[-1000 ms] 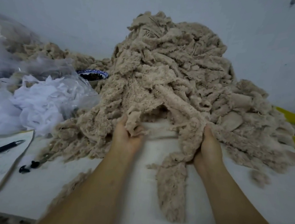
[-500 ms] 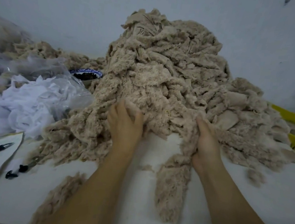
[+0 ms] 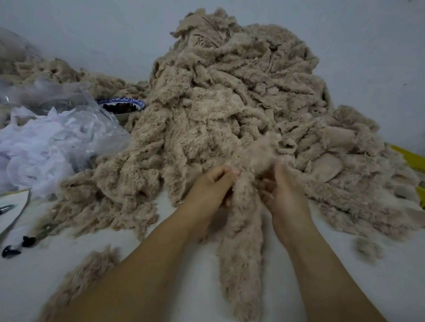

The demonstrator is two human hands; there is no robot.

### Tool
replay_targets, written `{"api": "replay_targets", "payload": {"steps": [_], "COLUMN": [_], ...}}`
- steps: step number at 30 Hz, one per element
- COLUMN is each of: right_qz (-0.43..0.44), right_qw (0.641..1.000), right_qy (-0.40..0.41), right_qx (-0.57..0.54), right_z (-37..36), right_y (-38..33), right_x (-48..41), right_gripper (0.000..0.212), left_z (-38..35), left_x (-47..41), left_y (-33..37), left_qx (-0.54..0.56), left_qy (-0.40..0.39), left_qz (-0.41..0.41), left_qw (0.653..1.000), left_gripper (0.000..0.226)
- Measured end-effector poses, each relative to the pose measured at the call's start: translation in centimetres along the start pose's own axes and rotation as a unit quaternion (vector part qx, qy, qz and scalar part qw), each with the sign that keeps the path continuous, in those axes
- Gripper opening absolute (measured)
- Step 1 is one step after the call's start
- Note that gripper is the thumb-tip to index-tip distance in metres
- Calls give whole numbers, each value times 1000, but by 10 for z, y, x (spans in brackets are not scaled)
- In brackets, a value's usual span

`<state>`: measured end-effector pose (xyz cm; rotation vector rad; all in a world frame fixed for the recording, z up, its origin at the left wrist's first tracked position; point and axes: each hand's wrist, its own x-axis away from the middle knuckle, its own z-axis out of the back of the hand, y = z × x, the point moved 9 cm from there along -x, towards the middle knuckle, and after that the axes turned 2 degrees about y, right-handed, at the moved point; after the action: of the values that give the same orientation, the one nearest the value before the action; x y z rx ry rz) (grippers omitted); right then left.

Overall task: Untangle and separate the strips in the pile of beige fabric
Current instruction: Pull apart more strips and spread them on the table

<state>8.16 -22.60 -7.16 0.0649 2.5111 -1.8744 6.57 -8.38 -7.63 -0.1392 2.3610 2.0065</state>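
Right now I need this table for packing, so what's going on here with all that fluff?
A person is working through a big pile of fluffy beige fabric strips on the white table. Both the left hand and right hand grip the upper end of one long fuzzy beige strip at the pile's front; its tail trails toward the person. That upper end runs into the tangle, not yet free. A clear plastic bag of white scraps sits at the left.

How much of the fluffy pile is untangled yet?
Hardly any. One loose strip lies by the left arm. The left hand and right hand pinch a second strip, whose top runs into the pile. That pile looks all tangled.
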Motion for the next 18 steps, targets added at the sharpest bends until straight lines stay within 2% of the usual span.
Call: {"api": "replay_targets", "payload": {"steps": [2,4,6,7,8,9,10,11,12,13,14,15,16,17,18], "right_qz": [13,22,14,-4,-17,-24,-19,-15,-15,-16,-26,-40,-50,-43,-20], "right_qw": [987,957,938,933,938,958,982,990,980,965,959,969,985,998,998], "right_qy": [-94,-146,-132,-132,-144,-157,-156,-132,-90,-43,-7,14,21,22,13], "right_qx": [130,248,319,335,313,238,109,-44,-177,-259,-283,-245,-162,-51,50], "right_z": [-19,-30,-26,-26,-28,-31,-30,-24,-14,-2,5,8,7,3,-4], "right_y": [7,16,24,26,25,18,4,-14,-27,-31,-26,-14,0,11,16], "right_x": [6,14,12,10,7,2,-7,-16,-26,-33,-37,-37,-34,-30,-25], "right_gripper": [26,12,15,17,21,25,31,37,46,54,60,59,52,41,28], "left_z": [9,19,39,51,63,71,79,85,89,91,90,89,85,82,78], "left_x": [-2,-3,-3,-1,2,6,7,5,2,-2,-5,-8,-8,-9,-11], "left_y": [-1,4,18,29,40,47,48,43,34,23,16,12,14,14,10], "left_qx": [44,10,-126,-202,-270,-319,-348,-375,-386,-381,-370,-355,-336,-299,-216], "left_qy": [33,61,126,178,231,276,307,312,296,272,248,228,219,213,199], "left_qz": [14,-2,-61,-98,-129,-141,-133,-102,-56,-6,23,34,28,27,36], "left_qw": [998,998,982,958,926,896,876,867,872,884,895,906,916,930,955], "left_gripper": [26,23,27,25,19,18,29,44,54,55,42,21,11,16,17]}}
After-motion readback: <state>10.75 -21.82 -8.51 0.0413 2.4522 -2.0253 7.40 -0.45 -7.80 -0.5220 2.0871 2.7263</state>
